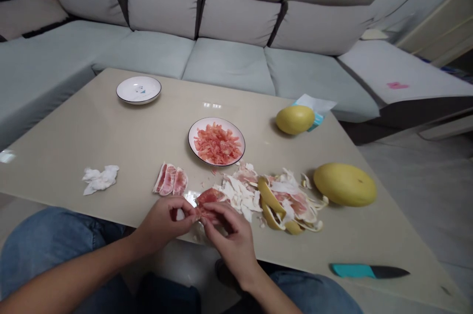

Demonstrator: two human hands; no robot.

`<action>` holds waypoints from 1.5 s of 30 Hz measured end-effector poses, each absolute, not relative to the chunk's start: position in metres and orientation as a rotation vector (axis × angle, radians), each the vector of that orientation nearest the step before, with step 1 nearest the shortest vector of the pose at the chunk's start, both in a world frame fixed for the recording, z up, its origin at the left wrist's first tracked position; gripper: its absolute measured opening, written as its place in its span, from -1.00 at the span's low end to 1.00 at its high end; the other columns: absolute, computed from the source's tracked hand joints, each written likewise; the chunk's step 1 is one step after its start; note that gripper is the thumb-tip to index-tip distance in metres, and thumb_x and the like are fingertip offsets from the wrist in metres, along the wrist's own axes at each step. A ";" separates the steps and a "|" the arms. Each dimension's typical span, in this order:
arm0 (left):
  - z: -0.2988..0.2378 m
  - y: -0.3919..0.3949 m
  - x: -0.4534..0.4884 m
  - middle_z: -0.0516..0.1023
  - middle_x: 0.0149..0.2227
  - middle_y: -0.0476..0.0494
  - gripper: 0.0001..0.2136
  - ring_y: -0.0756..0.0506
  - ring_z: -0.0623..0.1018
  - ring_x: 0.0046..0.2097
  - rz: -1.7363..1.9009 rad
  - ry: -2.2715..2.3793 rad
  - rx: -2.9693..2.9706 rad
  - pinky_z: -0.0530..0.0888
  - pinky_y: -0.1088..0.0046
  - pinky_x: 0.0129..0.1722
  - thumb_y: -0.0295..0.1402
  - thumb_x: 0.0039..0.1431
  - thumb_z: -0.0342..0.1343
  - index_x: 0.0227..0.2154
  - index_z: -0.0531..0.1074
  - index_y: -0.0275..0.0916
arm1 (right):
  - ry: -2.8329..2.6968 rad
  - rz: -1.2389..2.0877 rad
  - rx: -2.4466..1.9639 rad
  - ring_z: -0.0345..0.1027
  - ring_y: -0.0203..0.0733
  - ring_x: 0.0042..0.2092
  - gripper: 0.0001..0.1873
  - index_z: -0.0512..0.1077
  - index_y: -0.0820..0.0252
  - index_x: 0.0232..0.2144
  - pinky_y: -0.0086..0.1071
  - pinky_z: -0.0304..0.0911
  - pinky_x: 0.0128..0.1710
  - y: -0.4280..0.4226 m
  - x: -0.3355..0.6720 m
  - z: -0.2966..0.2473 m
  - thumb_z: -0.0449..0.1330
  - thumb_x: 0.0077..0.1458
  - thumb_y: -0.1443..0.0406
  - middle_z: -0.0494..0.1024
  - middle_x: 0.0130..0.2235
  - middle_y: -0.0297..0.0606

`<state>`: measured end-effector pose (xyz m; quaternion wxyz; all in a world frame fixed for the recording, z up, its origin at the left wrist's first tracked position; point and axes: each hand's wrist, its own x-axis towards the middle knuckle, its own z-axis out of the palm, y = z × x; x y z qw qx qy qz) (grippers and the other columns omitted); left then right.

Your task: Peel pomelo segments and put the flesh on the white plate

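Observation:
My left hand (164,220) and my right hand (229,235) meet at the table's near edge, both pinched on a pink pomelo segment (207,199) between them. Just left of it lie two or three more peeled segments (170,180). A white plate (216,142) holding several pink pomelo pieces stands a little farther in. To the right of my hands is a heap of white pith and yellow peel (277,198).
Two yellow pomelo pieces (345,184) (294,119) lie at the right. A teal-handled knife (369,271) rests near the front right edge. An empty white plate (139,89) stands far left, a crumpled tissue (99,179) nearer. A grey sofa (229,18) runs behind the table.

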<state>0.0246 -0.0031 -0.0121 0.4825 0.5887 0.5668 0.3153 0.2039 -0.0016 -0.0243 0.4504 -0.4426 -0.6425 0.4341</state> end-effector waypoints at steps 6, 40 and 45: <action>-0.009 -0.003 0.022 0.24 -0.69 0.13 -0.82 0.08 0.13 -0.63 0.643 1.225 1.047 0.09 0.57 -0.67 -0.23 0.00 0.23 -0.47 0.53 -0.25 | -1.762 0.975 -0.974 0.46 -0.21 -0.29 -0.78 0.52 0.12 -0.32 -0.44 0.41 -0.39 0.000 0.207 -0.016 0.20 0.00 0.48 0.57 -0.30 -0.22; -0.009 -0.004 0.023 0.59 -0.38 -0.14 -0.89 -0.06 0.54 -0.32 0.900 1.365 1.789 0.39 0.51 -0.36 -0.36 0.14 0.17 -0.36 0.59 -0.23 | -1.245 1.577 -1.210 0.43 -0.28 -0.40 -0.81 0.57 0.16 -0.37 -0.51 0.35 -0.45 0.002 0.205 -0.019 0.38 -0.10 0.25 0.58 -0.40 -0.29; -0.008 -0.004 0.024 0.54 -0.42 -0.08 -0.90 -0.03 0.49 -0.35 0.880 1.365 1.813 0.36 0.53 -0.36 -0.47 0.11 0.12 -0.44 0.52 -0.24 | -1.219 1.661 -1.162 0.43 -0.30 -0.35 -0.78 0.54 0.14 -0.31 -0.53 0.34 -0.42 0.003 0.208 -0.024 0.37 -0.08 0.25 0.58 -0.33 -0.29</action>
